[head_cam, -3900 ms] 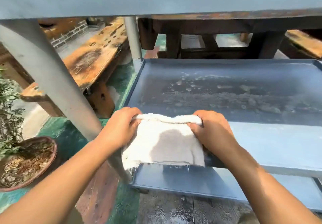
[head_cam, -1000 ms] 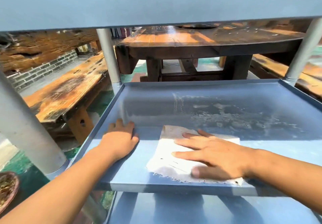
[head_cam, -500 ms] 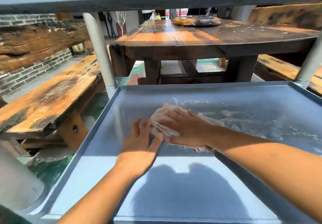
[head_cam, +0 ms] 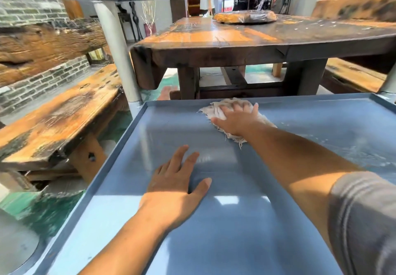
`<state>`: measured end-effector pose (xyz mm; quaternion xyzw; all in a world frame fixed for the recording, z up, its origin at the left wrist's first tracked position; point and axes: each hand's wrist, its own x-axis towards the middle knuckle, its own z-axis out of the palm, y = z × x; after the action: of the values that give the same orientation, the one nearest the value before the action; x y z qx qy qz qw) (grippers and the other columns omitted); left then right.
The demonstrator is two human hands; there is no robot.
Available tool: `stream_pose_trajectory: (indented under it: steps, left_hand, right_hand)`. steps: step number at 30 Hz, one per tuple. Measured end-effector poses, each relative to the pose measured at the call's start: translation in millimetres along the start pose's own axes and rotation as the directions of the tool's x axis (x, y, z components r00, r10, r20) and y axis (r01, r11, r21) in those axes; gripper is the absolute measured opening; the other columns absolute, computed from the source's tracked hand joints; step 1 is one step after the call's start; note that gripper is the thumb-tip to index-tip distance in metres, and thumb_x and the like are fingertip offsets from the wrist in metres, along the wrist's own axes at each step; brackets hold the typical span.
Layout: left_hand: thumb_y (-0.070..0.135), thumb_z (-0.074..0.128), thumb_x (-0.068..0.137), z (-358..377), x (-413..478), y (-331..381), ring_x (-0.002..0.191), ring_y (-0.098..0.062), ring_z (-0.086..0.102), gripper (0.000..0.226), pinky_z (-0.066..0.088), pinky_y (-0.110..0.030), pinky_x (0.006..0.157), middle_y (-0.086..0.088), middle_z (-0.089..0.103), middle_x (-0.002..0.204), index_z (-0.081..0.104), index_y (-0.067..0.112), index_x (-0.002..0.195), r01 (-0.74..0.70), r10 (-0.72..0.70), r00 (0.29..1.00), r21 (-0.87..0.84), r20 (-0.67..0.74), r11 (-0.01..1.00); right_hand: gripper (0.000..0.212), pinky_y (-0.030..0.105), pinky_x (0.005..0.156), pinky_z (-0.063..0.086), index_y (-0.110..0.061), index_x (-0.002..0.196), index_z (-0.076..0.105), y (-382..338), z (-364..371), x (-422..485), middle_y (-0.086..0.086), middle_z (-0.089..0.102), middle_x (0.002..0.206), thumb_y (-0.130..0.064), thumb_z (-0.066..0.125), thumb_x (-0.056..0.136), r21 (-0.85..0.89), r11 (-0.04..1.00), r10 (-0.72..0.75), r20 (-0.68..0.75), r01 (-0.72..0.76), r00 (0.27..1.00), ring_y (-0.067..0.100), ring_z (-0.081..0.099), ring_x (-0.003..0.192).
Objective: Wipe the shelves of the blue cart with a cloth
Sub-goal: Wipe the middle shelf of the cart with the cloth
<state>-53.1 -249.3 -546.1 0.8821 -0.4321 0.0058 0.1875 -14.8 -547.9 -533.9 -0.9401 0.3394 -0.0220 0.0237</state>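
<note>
Cloth at the shelf's far rim

Right hand (head_cam: pixel 237 120) presses flat on the white cloth (head_cam: pixel 216 108); left hand (head_cam: pixel 173 187) rests open on the blue cart shelf (head_cam: pixel 246 221).

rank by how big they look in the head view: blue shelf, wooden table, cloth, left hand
1. blue shelf, filling most of the lower frame
2. wooden table
3. left hand, though it is nearer the camera
4. cloth, farther away and partly under the right hand
</note>
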Motion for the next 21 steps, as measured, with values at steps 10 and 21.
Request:
stream_pose_trajectory:
  steps: [10, 21]
  left_hand:
    - [0.072, 0.017, 0.091, 7.9, 10.1, 3.2, 0.151, -0.012, -0.006, 0.066, -0.001, -0.043, 0.121, 0.016, 0.001, 0.164, 0.006, 0.047, 0.151, 0.024, -0.058, 0.984, 0.194, 0.169, 0.981]
    - [0.062, 0.016, 0.095, 7.1, 14.0, 4.4, 0.152, -0.017, -0.003, 0.061, 0.002, -0.049, 0.121, 0.012, -0.003, 0.166, 0.005, 0.046, 0.153, 0.034, -0.082, 0.974, 0.221, 0.211, 0.975]
  right_hand:
    - [0.098, 0.063, 0.118, -0.008, -0.024, 0.161, 0.011, -1.8, 13.3, -43.8, 0.025, -0.002, 0.167, -0.085, 0.016, 0.084, 0.037, 0.967, 0.251, 0.049, -0.253, 0.967, 0.053, -0.004, 0.15]
    - [0.089, 0.057, 0.121, -0.008, -0.03, 0.161, -0.002, 26.6, 2.8, -214.7, 0.018, -0.012, 0.168, -0.079, 0.015, 0.088, -0.022, 0.995, -0.095, 0.108, 0.098, 0.99, 0.044, -0.015, 0.152]
